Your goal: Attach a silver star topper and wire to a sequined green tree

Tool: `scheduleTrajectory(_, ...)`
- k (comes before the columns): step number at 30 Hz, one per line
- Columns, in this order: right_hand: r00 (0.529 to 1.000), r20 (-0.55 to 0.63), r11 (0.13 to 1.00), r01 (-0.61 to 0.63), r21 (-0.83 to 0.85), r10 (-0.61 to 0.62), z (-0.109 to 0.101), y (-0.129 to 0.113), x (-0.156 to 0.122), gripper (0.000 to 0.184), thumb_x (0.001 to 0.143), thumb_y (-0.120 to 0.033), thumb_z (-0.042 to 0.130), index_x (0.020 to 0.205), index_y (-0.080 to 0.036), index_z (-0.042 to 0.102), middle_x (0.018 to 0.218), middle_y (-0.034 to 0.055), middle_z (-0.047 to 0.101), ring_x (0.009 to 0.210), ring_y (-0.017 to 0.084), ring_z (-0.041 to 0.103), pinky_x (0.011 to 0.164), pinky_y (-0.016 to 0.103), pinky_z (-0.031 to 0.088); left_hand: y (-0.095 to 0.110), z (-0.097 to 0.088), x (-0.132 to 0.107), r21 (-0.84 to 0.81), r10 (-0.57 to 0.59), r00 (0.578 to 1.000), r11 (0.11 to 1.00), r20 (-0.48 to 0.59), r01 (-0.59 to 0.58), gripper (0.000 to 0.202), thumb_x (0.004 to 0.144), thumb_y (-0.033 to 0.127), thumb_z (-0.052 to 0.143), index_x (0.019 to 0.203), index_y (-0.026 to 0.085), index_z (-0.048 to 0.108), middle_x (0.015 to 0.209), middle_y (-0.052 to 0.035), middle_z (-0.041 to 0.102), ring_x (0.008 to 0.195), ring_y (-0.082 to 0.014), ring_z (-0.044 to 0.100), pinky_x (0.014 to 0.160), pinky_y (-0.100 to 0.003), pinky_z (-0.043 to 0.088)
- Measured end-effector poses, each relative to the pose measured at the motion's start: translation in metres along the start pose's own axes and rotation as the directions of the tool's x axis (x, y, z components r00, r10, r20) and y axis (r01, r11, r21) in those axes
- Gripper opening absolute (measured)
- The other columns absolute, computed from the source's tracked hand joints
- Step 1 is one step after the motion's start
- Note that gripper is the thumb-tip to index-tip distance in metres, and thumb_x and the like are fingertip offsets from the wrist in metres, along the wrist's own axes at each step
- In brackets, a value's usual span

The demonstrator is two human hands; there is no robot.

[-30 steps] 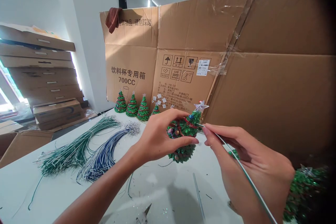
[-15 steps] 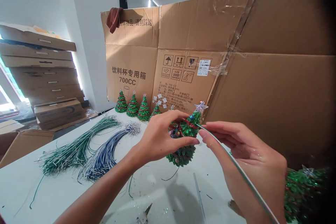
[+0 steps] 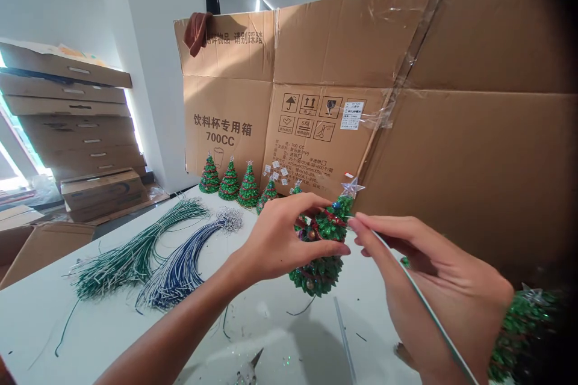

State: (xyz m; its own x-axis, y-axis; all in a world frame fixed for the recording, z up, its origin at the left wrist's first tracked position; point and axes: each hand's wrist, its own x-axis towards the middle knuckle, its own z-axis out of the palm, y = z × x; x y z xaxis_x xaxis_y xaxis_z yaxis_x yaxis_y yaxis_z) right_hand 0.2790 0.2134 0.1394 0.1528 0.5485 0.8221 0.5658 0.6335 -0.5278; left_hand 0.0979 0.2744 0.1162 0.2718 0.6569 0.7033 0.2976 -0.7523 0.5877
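Note:
My left hand [image 3: 277, 239] is closed round a small green sequined Christmas tree [image 3: 321, 246] with a silver star on top and red and blue beads. It holds the tree tilted above the white table [image 3: 112, 325]. My right hand [image 3: 433, 292] pinches a thin green-and-white wire [image 3: 419, 304] against the tree's upper part; the wire runs down to the lower right. Behind my right wrist, another green sequined tree [image 3: 519, 328] sits at the table's right edge.
Several finished small trees [image 3: 230, 180] stand in a row before a big cardboard sheet [image 3: 406, 96]. Bundles of green wires [image 3: 130, 255] and blue wires [image 3: 180, 264] lie at left. Scissors [image 3: 247, 370] and a loose wire piece [image 3: 345, 337] lie near the front edge. Flat boxes [image 3: 67, 114] are stacked far left.
Both hands and the tree have shifted slightly right and down. My right fingers have stayed pinched on the wire at the tree's top.

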Motion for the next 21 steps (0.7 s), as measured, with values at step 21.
scheduleTrajectory(21,0.981,0.087,0.985,-0.173,-0.019,0.174,-0.0062,0.0065,0.0020,0.003,0.089,-0.036,0.084,0.086,-0.036,0.086,0.074,-0.0070,0.081,0.064,0.018,0.075,0.062,0.031,0.051,-0.0060,0.0041,-0.0022,0.086,0.021,1.000,0.996,0.020,-0.022,0.044,0.082,0.042,0.094,0.119,0.026,0.076,0.111,-0.0008,0.083,0.099,-0.0207,0.077,0.083,-0.033,0.062)
